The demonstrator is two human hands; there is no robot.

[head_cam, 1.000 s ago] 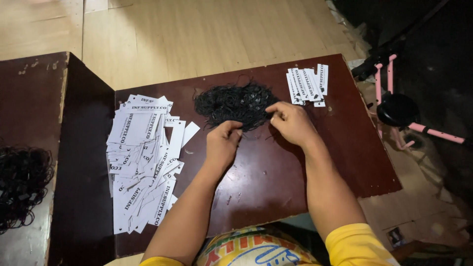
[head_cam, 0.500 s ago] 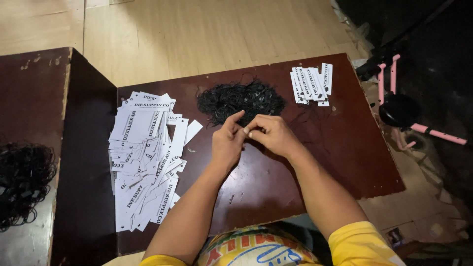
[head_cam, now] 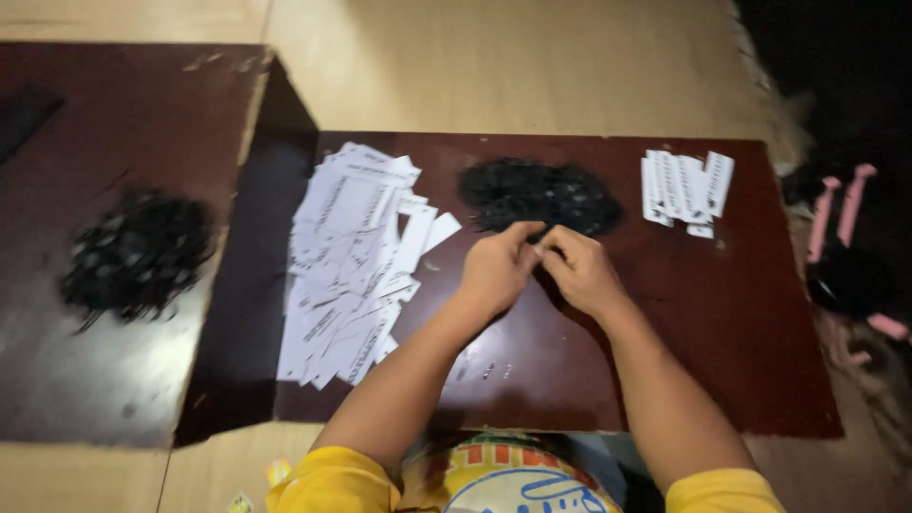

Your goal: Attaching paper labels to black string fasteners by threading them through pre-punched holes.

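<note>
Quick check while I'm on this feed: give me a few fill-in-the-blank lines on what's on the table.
The pile of small black loops lies just beyond the ____ hands.
The big heap of white paper slips lies on the person's ____ side.
The dark brown wooden table also bears a ____ stack of white slips far right.

Missing: two; left; small

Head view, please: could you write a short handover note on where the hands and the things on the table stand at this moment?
Left hand and right hand: fingertips pinched together at the near edge of the black pile, apparently on a small black piece; too blurred to tell more.
Things: a wide heap of white paper slips lies left of the hands on the dark table; a small neat stack of slips lies at the far right.
A second black pile sits on the neighbouring board to the left.
Done and left: cannot be judged from the picture.
</note>
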